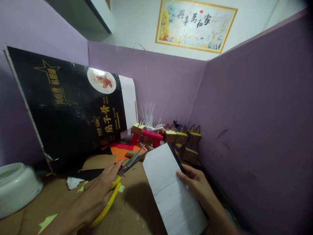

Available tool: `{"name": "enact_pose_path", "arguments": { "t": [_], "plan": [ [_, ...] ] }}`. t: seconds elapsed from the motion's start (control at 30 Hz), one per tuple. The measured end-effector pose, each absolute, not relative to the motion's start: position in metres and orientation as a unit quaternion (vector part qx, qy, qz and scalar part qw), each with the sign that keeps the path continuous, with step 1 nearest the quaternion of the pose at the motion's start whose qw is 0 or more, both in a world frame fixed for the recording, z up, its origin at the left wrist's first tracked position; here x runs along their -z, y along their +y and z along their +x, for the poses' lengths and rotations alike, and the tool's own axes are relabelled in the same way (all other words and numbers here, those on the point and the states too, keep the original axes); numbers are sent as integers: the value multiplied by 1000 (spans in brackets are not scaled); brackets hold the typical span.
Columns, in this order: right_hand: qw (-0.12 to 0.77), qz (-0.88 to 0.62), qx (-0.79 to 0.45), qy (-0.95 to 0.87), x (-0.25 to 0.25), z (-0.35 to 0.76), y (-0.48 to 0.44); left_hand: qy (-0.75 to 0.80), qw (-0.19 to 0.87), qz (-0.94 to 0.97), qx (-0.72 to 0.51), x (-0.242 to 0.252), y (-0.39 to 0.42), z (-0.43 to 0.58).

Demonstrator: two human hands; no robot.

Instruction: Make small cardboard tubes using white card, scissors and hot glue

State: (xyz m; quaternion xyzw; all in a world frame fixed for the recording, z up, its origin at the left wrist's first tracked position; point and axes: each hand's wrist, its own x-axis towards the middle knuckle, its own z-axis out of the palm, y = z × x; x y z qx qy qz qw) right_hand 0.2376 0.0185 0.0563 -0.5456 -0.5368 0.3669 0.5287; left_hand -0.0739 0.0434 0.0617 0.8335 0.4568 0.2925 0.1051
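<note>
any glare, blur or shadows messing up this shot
Head view: glare on the black carton; white bowl at the left edge is smeared; left hand and yellow scissors fairly sharp; the white card in the right hand shadows the table; wide-angle bend, dark lower right corner.

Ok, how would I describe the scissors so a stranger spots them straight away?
Start at the black carton leaning on the purple wall. Below it, over the brown tabletop, the left hand grips the scissors. Only they have yellow handles, blades beside the white sheet.

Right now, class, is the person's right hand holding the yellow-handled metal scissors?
No, the left hand grips the yellow-handled metal scissors, while the right hand holds a white rectangular card.
</note>
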Motion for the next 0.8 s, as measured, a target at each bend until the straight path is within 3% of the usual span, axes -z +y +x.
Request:
{"name": "enact_pose_path", "arguments": {
  "t": [0.43,0.63,0.8],
  "plan": [
    [542,-564,-272,-560,-58,233,13,452,157,847,-233,-26,29,-86],
    [540,-562,-240,-579,-64,224,7,452,191,855,-168,-37,27,-88],
    [532,-556,-232,-595,-65,220,4,442,183,859,-181,-38,27,-84]
  ]
}}
